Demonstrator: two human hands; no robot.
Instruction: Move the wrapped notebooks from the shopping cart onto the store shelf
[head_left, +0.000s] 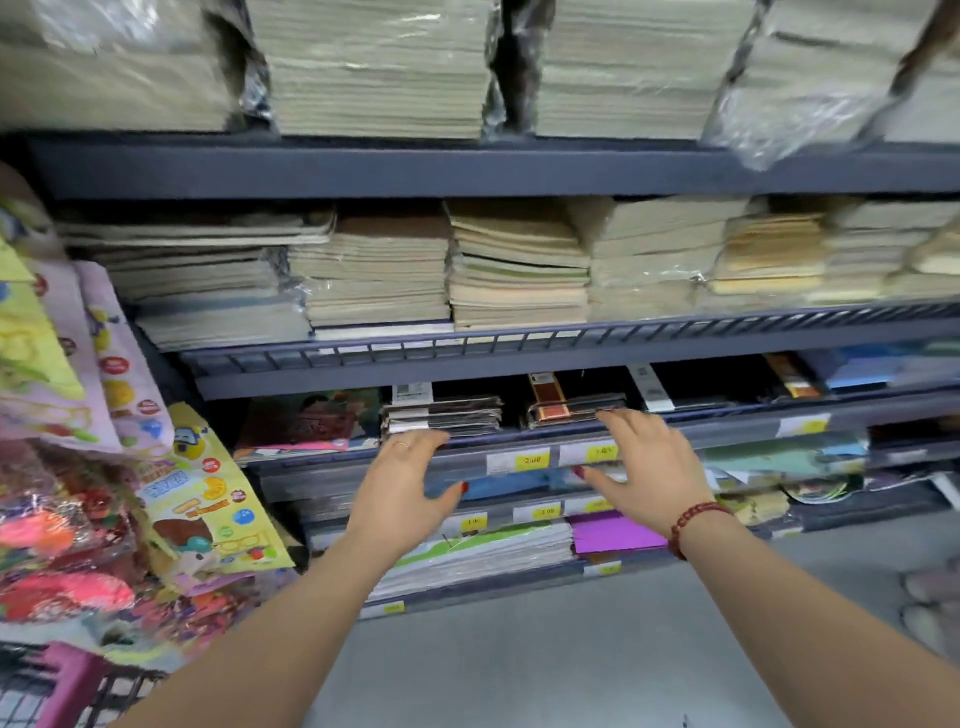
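At the far left bottom corner I saw a bit of the wire shopping cart (57, 691) with its pink bar; what lay in it was out of view; above it hung bright toy packets (197, 493) in a crowded bunch; beside them stood the store shelf (467, 169), dark blue, with pale notebook stacks (374, 275) in clear film filling its two upper levels; lower down, on the level in front of me, a picture book (306, 421) lay flat at the left; just right of it sat the wrapped notebooks (441, 415), a low dark stack in plastic, with a second such stack (571, 408) near it on the same level; my left hand (405, 483) was spread wide and held nothing, its fingers lying over the front rail just below the first stack, a ring (400, 444) on one finger; yellow price tags (530, 460) sat on the rail between my hands; my right hand (649, 462) was also spread and held nothing, its fingertips at the front edge of the second stack, though I could not tell if they touched it; a red bead bracelet (691, 525) circled that wrist; below it lay a purple sheet (613, 532), then the grey floor (571, 654)
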